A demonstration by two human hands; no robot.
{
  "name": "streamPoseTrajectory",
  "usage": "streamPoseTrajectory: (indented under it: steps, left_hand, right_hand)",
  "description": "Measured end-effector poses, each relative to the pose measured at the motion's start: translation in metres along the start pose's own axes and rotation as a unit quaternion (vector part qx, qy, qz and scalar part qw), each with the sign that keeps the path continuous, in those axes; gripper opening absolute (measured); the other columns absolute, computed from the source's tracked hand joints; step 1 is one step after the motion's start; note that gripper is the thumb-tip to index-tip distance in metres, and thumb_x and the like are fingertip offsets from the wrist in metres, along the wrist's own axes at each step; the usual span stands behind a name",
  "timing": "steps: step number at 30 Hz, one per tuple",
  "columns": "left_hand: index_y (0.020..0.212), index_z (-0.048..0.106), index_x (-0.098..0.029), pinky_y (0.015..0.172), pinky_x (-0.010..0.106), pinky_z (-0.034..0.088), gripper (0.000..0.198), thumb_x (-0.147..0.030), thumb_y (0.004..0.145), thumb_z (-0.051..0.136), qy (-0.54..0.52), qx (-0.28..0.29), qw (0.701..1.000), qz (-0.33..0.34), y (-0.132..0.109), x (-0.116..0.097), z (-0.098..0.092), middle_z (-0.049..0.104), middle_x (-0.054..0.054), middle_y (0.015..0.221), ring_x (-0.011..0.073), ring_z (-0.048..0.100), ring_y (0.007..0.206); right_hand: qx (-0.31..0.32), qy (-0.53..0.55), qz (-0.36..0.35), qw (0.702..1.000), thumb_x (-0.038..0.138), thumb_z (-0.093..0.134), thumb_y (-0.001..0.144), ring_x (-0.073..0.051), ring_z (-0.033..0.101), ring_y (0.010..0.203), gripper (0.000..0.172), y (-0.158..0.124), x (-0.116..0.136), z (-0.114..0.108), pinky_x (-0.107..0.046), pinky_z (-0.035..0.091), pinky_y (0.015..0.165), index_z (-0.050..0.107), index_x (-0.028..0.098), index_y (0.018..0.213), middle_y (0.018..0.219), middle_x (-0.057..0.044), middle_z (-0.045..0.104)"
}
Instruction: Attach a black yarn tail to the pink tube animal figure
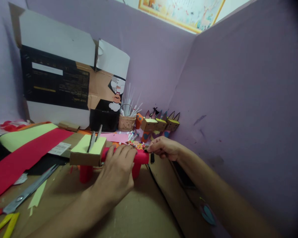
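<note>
A handmade cardboard animal stands on the cardboard work surface (pixel 144 211). Its boxy head (pixel 85 158) has a pale yellow top and two upright ears, and its body (pixel 142 156) and legs are red. A piece with a colourful floral pattern (pixel 136 144) lies across its back. My left hand (pixel 119 165) is wrapped over the body from the near side, fingers closed on it. At the rear end, my right hand (pixel 165 148) pinches a small black strip (pixel 152 157) that hangs beside the body. The exact spot between those fingertips is partly hidden.
Orange-and-yellow-handled scissors (pixel 20 199) lie at the left beside red paper (pixel 27 155). Behind stand a flattened box (pixel 57 79), a basket of white sticks (pixel 127 123) and several similar cardboard animals (pixel 161 125). A purple wall (pixel 238 99) rises at the right.
</note>
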State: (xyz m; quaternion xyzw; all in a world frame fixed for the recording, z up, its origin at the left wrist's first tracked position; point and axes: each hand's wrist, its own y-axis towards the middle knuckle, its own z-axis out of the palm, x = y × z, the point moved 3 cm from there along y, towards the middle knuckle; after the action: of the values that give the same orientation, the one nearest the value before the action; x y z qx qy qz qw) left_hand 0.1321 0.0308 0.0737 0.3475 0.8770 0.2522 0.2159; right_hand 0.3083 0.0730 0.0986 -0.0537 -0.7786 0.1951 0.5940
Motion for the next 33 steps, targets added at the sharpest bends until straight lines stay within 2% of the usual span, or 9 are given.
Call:
streamPoseTrajectory:
  steps: [4,13,33]
  left_hand:
    - [0.108,0.052,-0.015,0.096,0.055,0.037,0.04,0.002,0.073,0.041,-0.004,-0.007,1.0,0.0,0.0001,-0.0007,-0.0001,0.061,0.011,0.111,0.0282,0.053,0.104]
    - [0.106,0.053,-0.013,0.095,0.055,0.037,0.039,0.003,0.073,0.041,-0.014,-0.005,1.0,0.007,0.0017,-0.0019,-0.002,0.061,0.011,0.108,0.0287,0.053,0.103]
    - [0.102,0.056,-0.014,0.098,0.057,0.037,0.04,0.004,0.071,0.039,-0.014,-0.004,1.0,-0.001,0.0021,-0.0025,-0.002,0.062,0.011,0.109,0.0292,0.053,0.106]
  right_hand:
    - [-0.012,-0.002,0.003,1.0,0.018,0.068,0.052,-0.001,0.017,0.036,0.03,0.0002,-0.001,-0.0006,-0.017,0.007,0.033,0.04,0.019,0.042,0.036,0.012,0.03]
    - [-0.064,0.001,-0.014,0.998,0.013,0.068,0.051,-0.001,0.022,0.034,0.019,-0.0022,-0.0007,0.0006,-0.016,0.011,0.032,0.05,0.017,0.045,0.035,0.01,0.037]
    - [-0.085,-0.007,0.022,0.996,0.006,0.066,0.055,-0.002,0.025,0.032,0.02,-0.0007,0.0005,0.0022,-0.014,0.015,0.03,0.051,0.016,0.046,0.034,0.009,0.039]
